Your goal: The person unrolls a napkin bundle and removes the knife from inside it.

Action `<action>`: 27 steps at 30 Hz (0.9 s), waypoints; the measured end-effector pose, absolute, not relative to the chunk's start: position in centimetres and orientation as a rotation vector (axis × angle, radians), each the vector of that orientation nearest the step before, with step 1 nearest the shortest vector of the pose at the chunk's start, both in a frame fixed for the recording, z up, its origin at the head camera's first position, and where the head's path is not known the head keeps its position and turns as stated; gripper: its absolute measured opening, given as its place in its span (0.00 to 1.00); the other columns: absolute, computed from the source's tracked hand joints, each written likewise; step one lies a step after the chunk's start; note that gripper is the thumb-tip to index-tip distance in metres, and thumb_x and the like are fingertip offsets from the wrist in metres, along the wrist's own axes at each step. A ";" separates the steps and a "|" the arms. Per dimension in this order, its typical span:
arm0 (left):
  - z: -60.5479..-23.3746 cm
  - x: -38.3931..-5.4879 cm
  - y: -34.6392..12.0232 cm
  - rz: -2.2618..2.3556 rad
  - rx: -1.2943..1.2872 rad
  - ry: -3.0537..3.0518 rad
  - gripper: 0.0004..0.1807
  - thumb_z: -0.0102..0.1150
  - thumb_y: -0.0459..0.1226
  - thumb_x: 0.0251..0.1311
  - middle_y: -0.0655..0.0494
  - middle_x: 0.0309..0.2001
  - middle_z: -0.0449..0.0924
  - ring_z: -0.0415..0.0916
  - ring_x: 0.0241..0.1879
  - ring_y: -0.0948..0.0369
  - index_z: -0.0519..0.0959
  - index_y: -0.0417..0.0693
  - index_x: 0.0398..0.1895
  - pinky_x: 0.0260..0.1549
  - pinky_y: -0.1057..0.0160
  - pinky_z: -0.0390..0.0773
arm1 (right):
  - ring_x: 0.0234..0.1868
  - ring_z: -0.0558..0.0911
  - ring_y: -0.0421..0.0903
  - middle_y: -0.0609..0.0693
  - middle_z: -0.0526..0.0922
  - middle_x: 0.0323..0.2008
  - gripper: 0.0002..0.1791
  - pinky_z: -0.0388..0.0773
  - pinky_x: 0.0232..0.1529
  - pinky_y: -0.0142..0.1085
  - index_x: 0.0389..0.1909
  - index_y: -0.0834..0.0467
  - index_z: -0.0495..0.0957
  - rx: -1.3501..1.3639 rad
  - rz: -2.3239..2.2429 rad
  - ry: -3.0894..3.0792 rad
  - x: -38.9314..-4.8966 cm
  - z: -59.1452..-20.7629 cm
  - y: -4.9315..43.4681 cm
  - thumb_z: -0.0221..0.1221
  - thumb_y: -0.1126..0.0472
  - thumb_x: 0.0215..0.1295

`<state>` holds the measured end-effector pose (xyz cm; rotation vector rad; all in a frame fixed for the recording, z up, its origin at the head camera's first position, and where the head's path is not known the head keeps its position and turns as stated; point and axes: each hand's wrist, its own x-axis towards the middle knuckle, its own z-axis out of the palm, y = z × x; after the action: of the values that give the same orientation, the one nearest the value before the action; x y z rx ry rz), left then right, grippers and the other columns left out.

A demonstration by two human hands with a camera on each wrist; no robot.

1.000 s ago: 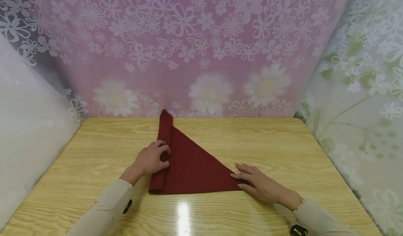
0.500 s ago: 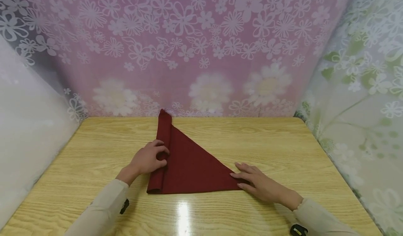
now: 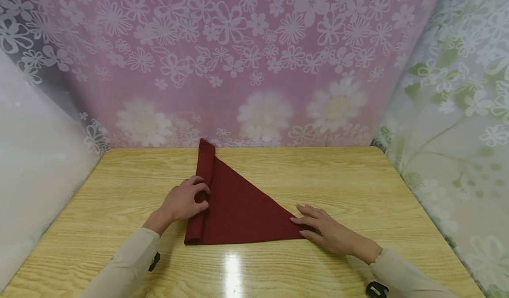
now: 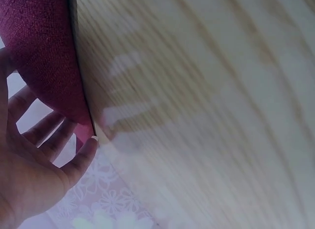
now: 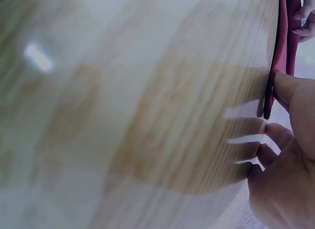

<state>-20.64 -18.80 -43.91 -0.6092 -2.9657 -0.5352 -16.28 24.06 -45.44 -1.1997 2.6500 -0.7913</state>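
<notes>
A dark red cloth (image 3: 242, 209) lies on the table as a triangle, its left side rolled into a narrow tube (image 3: 206, 165). The far end of this tube reaches the table's back edge. My left hand (image 3: 184, 200) holds the roll near its middle, fingers curved over it and thumb on the near side. In the left wrist view, the rolled cloth (image 4: 47, 51) passes along the fingers. At the cloth's right corner rests my right hand (image 3: 328, 231), its fingers extended and fingertips on the cloth. The right wrist view shows the thumb on the cloth's edge (image 5: 270, 91).
The wood-grain table (image 3: 318, 174) has a glossy top that reflects a light near the front. A pink flowered curtain (image 3: 258, 68) hangs behind its back edge. Pale flowered sheets stand at the left (image 3: 36, 147) and right (image 3: 457, 156) sides.
The left hand and the roll have shifted slightly left. The right hand has stayed in place on the corner.
</notes>
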 end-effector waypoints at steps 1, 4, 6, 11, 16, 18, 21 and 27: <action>-43.9 -20.6 -18.9 -0.538 -0.604 -2.963 0.11 0.61 0.46 0.56 0.47 0.59 0.69 0.68 0.57 0.47 0.81 0.56 0.41 0.45 0.41 0.70 | 0.68 0.55 0.67 0.63 0.58 0.69 0.21 0.56 0.59 0.64 0.64 0.54 0.72 -1.201 -0.792 2.651 -16.3 -45.4 24.1 0.51 0.55 0.72; -43.9 -20.6 -19.0 -0.553 -0.585 -2.958 0.15 0.63 0.53 0.55 0.48 0.59 0.69 0.69 0.57 0.47 0.80 0.56 0.40 0.46 0.41 0.70 | 0.68 0.55 0.66 0.63 0.58 0.69 0.21 0.56 0.59 0.64 0.64 0.54 0.72 -1.205 -0.789 2.652 -16.3 -45.4 24.0 0.51 0.55 0.72; -44.0 -20.5 -19.2 -0.554 -0.581 -2.952 0.18 0.65 0.55 0.53 0.48 0.59 0.69 0.69 0.56 0.47 0.79 0.56 0.40 0.45 0.42 0.72 | 0.68 0.55 0.66 0.62 0.58 0.69 0.21 0.56 0.59 0.64 0.64 0.54 0.72 -1.200 -0.787 2.652 -16.3 -45.5 24.0 0.51 0.55 0.72; -44.1 -20.6 -19.5 -0.586 -0.588 -2.943 0.16 0.68 0.49 0.52 0.48 0.58 0.68 0.69 0.56 0.47 0.78 0.54 0.40 0.42 0.46 0.74 | 0.69 0.55 0.65 0.62 0.58 0.69 0.21 0.56 0.59 0.64 0.64 0.54 0.72 -1.189 -0.786 2.657 -16.3 -45.6 24.0 0.52 0.55 0.72; -44.1 -20.6 -20.0 -0.686 -0.590 -2.943 0.14 0.67 0.44 0.53 0.47 0.59 0.68 0.68 0.57 0.47 0.78 0.52 0.40 0.46 0.48 0.74 | 0.70 0.54 0.63 0.61 0.57 0.70 0.21 0.55 0.61 0.62 0.64 0.54 0.71 -1.166 -0.777 2.649 -16.3 -45.7 24.1 0.52 0.55 0.72; -44.1 -20.5 -20.2 -0.710 -0.593 -2.945 0.14 0.67 0.43 0.53 0.47 0.59 0.68 0.68 0.57 0.47 0.78 0.52 0.41 0.46 0.48 0.74 | 0.70 0.53 0.63 0.60 0.57 0.70 0.22 0.54 0.61 0.62 0.64 0.53 0.71 -1.150 -0.779 2.641 -16.3 -45.8 24.1 0.52 0.55 0.72; -44.0 -20.5 -20.6 -0.729 -0.598 -2.946 0.14 0.67 0.43 0.54 0.47 0.58 0.68 0.69 0.56 0.47 0.77 0.51 0.41 0.46 0.48 0.74 | 0.70 0.53 0.62 0.60 0.56 0.71 0.22 0.54 0.61 0.62 0.64 0.53 0.71 -1.140 -0.775 2.640 -16.3 -45.8 24.1 0.52 0.55 0.72; -44.1 -20.5 -21.2 -0.747 -0.599 -2.946 0.14 0.66 0.42 0.55 0.49 0.57 0.69 0.70 0.54 0.49 0.77 0.51 0.43 0.46 0.49 0.73 | 0.70 0.53 0.63 0.60 0.56 0.71 0.22 0.54 0.62 0.62 0.65 0.53 0.71 -1.148 -0.773 2.647 -16.5 -46.0 24.2 0.51 0.54 0.72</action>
<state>-20.52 -21.21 -44.14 -0.5992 -2.9457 -0.7470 -16.46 24.17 -46.04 -1.1485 2.6466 -0.7733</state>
